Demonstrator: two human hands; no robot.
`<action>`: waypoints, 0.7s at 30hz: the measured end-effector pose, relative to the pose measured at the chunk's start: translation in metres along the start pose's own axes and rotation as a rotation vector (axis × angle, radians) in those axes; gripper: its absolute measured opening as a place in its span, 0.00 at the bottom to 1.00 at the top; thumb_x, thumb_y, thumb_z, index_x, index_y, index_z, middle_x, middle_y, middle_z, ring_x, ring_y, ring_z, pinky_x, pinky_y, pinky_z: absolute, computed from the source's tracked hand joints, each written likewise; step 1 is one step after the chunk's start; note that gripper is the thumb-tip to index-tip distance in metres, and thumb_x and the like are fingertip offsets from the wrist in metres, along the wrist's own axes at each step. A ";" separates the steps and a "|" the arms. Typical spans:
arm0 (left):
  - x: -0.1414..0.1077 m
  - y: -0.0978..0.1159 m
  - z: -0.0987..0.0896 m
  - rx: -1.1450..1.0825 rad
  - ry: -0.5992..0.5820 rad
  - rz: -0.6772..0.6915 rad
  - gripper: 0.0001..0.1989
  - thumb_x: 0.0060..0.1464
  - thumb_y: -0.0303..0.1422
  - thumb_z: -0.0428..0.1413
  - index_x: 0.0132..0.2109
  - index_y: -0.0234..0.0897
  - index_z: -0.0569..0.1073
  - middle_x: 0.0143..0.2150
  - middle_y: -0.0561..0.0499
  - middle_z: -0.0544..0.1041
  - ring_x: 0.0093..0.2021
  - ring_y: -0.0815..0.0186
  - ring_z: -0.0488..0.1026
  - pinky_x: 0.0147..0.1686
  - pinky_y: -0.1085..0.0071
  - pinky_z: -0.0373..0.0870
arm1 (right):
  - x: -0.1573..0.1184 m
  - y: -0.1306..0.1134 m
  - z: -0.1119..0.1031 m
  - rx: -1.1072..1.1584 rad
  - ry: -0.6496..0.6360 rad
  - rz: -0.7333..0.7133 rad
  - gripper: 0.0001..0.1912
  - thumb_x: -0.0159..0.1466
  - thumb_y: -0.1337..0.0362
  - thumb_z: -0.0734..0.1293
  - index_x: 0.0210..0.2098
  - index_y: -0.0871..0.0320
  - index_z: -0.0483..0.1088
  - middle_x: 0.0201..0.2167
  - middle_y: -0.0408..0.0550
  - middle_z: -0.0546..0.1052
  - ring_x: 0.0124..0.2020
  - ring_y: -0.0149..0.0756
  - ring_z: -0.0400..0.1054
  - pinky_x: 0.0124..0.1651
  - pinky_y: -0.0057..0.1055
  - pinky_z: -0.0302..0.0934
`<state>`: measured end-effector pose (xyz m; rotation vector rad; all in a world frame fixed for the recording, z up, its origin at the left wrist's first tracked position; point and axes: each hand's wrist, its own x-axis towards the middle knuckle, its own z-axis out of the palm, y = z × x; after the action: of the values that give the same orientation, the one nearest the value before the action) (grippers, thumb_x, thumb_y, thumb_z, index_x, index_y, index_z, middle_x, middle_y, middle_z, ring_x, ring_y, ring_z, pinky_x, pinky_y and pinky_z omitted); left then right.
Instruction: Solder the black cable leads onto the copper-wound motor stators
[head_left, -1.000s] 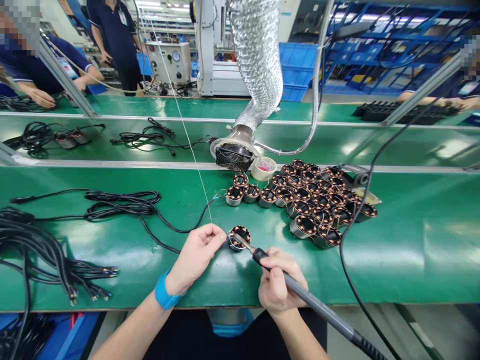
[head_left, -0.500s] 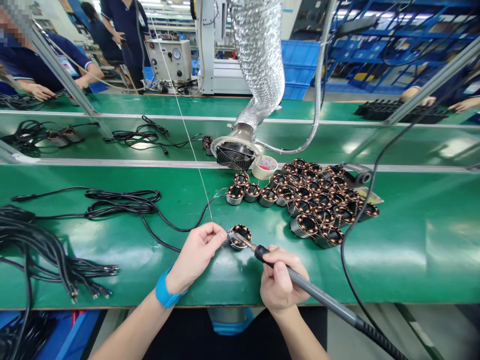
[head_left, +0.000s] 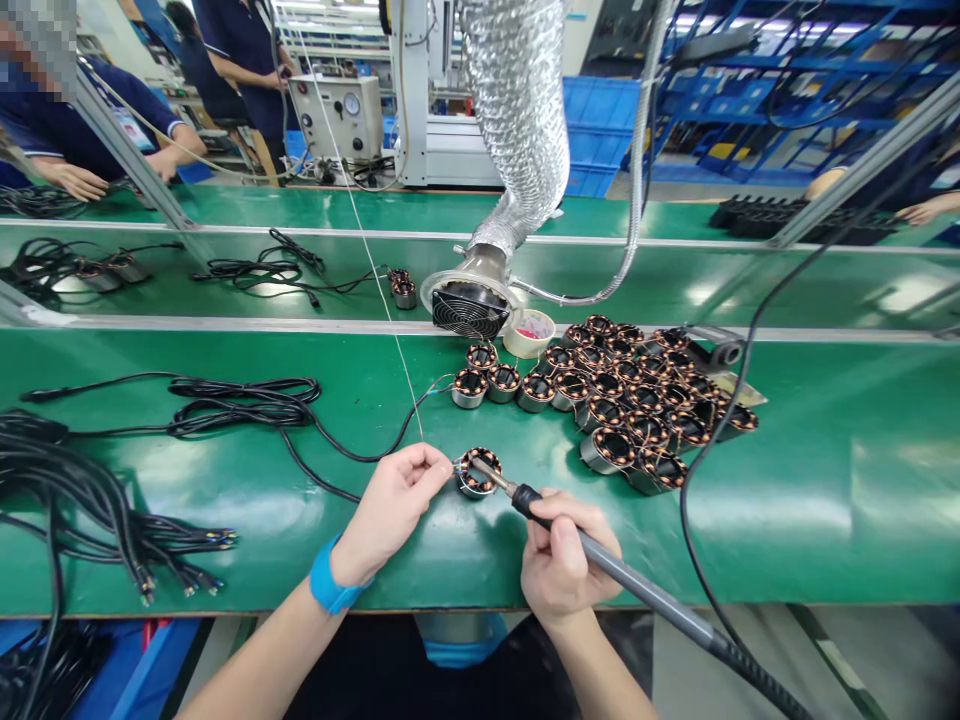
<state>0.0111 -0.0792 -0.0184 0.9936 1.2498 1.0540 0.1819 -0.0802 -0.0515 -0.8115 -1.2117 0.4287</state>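
Head view, stator: The small wound stator (head_left: 474,487) stands upright, open end up, on the green counter (head_left: 847,480), ahead of the worker and between the two hands.
Nearer hand: The left hand (head_left: 401,497), fingertips just beside the stator's left rim, thumb and forefinger pinched on a thin strand (head_left: 397,340) dropping from above; whether anything else sits in that pinch cannot be told.
Farther hand: The right hand (head_left: 570,565), lower right of the stator, wrapped around a grey iron (head_left: 649,590).
Long axis: Round stator, none to speak of; the iron slants from lower right to upper left, its tip over the stator's opening, contact unclear.
In the way: The iron's shaft crosses the stator's right side; a black cable (head_left: 337,490) passes behind the left hand.
Around: A cluster (head_left: 600,385) of similar parts beyond, mostly to the right; a tub (head_left: 529,340) and fan (head_left: 471,312) farther back; bundled leads (head_left: 97,510) at far left.
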 end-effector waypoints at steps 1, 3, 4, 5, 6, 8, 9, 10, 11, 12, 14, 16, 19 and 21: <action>0.000 0.000 0.000 0.000 0.002 0.002 0.17 0.57 0.45 0.58 0.34 0.34 0.69 0.24 0.59 0.57 0.21 0.76 0.47 0.20 0.76 0.44 | 0.001 -0.001 0.000 -0.001 -0.040 0.007 0.11 0.66 0.69 0.59 0.36 0.56 0.74 0.20 0.39 0.68 0.17 0.30 0.62 0.24 0.33 0.62; 0.000 0.000 0.001 -0.002 0.006 0.003 0.17 0.57 0.45 0.59 0.34 0.34 0.69 0.24 0.59 0.58 0.21 0.76 0.48 0.20 0.76 0.45 | 0.004 -0.003 0.000 -0.040 -0.140 -0.006 0.12 0.66 0.71 0.60 0.42 0.56 0.74 0.21 0.39 0.69 0.17 0.29 0.63 0.23 0.31 0.61; 0.000 0.001 0.001 -0.003 0.006 0.004 0.17 0.56 0.45 0.59 0.33 0.34 0.70 0.23 0.59 0.58 0.21 0.76 0.48 0.20 0.76 0.45 | 0.007 -0.004 0.002 -0.075 -0.194 -0.028 0.13 0.66 0.72 0.60 0.45 0.55 0.73 0.23 0.40 0.71 0.20 0.30 0.66 0.25 0.31 0.64; 0.000 0.001 0.001 -0.005 0.005 0.007 0.17 0.56 0.45 0.59 0.33 0.34 0.70 0.23 0.59 0.59 0.21 0.76 0.48 0.20 0.76 0.46 | 0.009 -0.004 0.003 -0.115 -0.244 -0.059 0.15 0.66 0.73 0.61 0.47 0.55 0.72 0.26 0.42 0.73 0.24 0.32 0.69 0.29 0.33 0.67; 0.000 0.002 0.001 -0.005 0.003 0.013 0.17 0.56 0.45 0.59 0.33 0.34 0.70 0.23 0.59 0.59 0.20 0.76 0.49 0.21 0.76 0.46 | 0.012 -0.005 0.006 -0.153 -0.288 -0.097 0.16 0.65 0.74 0.62 0.50 0.54 0.72 0.29 0.44 0.75 0.30 0.34 0.72 0.34 0.35 0.70; -0.001 0.003 0.002 0.002 0.001 0.033 0.17 0.56 0.45 0.59 0.33 0.34 0.70 0.23 0.59 0.61 0.20 0.76 0.50 0.21 0.76 0.48 | 0.016 -0.005 0.012 -0.206 -0.358 -0.153 0.20 0.64 0.75 0.65 0.54 0.53 0.70 0.37 0.48 0.77 0.40 0.38 0.73 0.43 0.38 0.72; -0.002 0.003 0.002 0.009 0.002 0.044 0.17 0.57 0.45 0.59 0.34 0.34 0.70 0.23 0.59 0.61 0.20 0.76 0.50 0.21 0.76 0.48 | 0.018 -0.005 0.015 -0.223 -0.385 -0.167 0.23 0.64 0.76 0.66 0.56 0.52 0.69 0.40 0.50 0.76 0.44 0.39 0.72 0.46 0.39 0.72; -0.002 0.003 0.002 0.019 0.003 0.055 0.16 0.57 0.45 0.59 0.34 0.35 0.70 0.23 0.58 0.62 0.20 0.75 0.51 0.21 0.76 0.49 | 0.019 -0.004 0.019 -0.232 -0.410 -0.172 0.25 0.63 0.76 0.67 0.57 0.51 0.67 0.42 0.50 0.75 0.46 0.39 0.71 0.48 0.39 0.72; -0.003 0.003 0.002 0.031 0.006 0.066 0.16 0.57 0.44 0.59 0.34 0.35 0.71 0.23 0.58 0.62 0.21 0.75 0.52 0.21 0.76 0.49 | 0.019 -0.004 0.021 -0.235 -0.434 -0.175 0.27 0.64 0.76 0.66 0.59 0.50 0.66 0.43 0.50 0.75 0.47 0.39 0.71 0.49 0.38 0.72; -0.004 0.003 0.002 0.044 0.008 0.078 0.15 0.58 0.44 0.58 0.34 0.35 0.71 0.24 0.57 0.63 0.21 0.75 0.52 0.21 0.76 0.50 | 0.019 -0.003 0.024 -0.232 -0.457 -0.175 0.28 0.64 0.77 0.66 0.60 0.49 0.65 0.44 0.50 0.74 0.48 0.38 0.71 0.50 0.38 0.72; -0.005 0.003 0.002 0.067 0.009 0.109 0.15 0.59 0.43 0.57 0.34 0.35 0.71 0.25 0.56 0.64 0.22 0.74 0.54 0.21 0.76 0.51 | 0.018 -0.001 0.027 -0.225 -0.485 -0.179 0.29 0.65 0.77 0.64 0.62 0.47 0.63 0.45 0.50 0.71 0.47 0.37 0.71 0.50 0.37 0.72; -0.005 0.003 0.002 0.083 0.014 0.138 0.14 0.60 0.42 0.56 0.34 0.35 0.71 0.27 0.55 0.66 0.24 0.73 0.57 0.23 0.76 0.54 | 0.016 0.001 0.028 -0.228 -0.490 -0.192 0.29 0.66 0.77 0.63 0.62 0.46 0.63 0.47 0.50 0.69 0.45 0.35 0.72 0.50 0.36 0.73; -0.005 0.002 0.001 0.104 0.020 0.190 0.13 0.60 0.41 0.56 0.35 0.35 0.73 0.31 0.52 0.69 0.30 0.69 0.64 0.29 0.75 0.61 | 0.014 0.004 0.028 -0.240 -0.491 -0.242 0.29 0.66 0.77 0.62 0.62 0.46 0.64 0.48 0.49 0.67 0.45 0.34 0.72 0.48 0.34 0.73; -0.005 0.002 0.001 0.129 0.009 0.229 0.12 0.60 0.40 0.57 0.36 0.34 0.74 0.34 0.50 0.71 0.34 0.67 0.67 0.34 0.73 0.64 | 0.013 0.006 0.026 -0.238 -0.495 -0.274 0.29 0.65 0.78 0.62 0.61 0.47 0.64 0.48 0.49 0.68 0.46 0.35 0.71 0.47 0.34 0.72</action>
<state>0.0115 -0.0834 -0.0154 1.2551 1.2442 1.1650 0.1621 -0.0593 -0.0445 -0.7466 -1.8360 0.2686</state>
